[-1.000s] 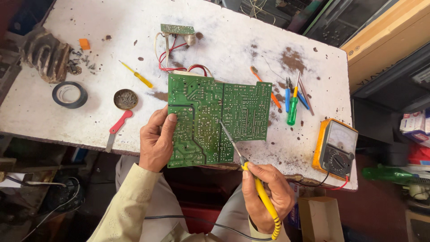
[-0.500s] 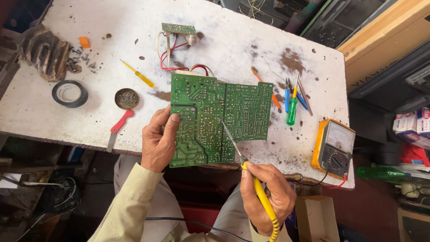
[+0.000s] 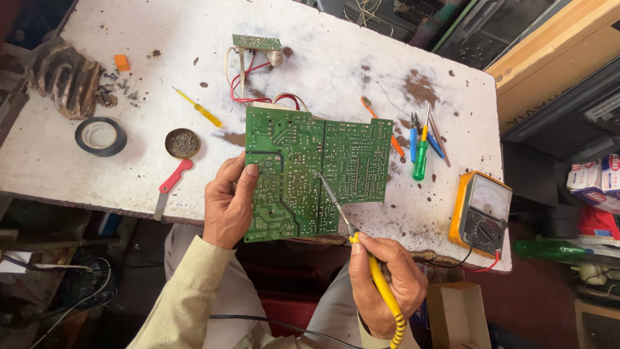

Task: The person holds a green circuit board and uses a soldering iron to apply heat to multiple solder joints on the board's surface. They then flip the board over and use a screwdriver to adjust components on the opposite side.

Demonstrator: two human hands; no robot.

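While my left hand [image 3: 227, 205] grips the near-left edge of the green circuit board [image 3: 310, 169], thumb on its face, my right hand [image 3: 386, 284] is closed around a yellow-handled soldering iron [image 3: 361, 258], tip touching the board's middle. Beyond my right hand on the tabletop [image 3: 323, 58] sits an orange multimeter [image 3: 481, 210].

Green circuit board [image 3: 310, 171] solder-side up on table edge, yellow-handled soldering iron [image 3: 361, 258] tip touching it
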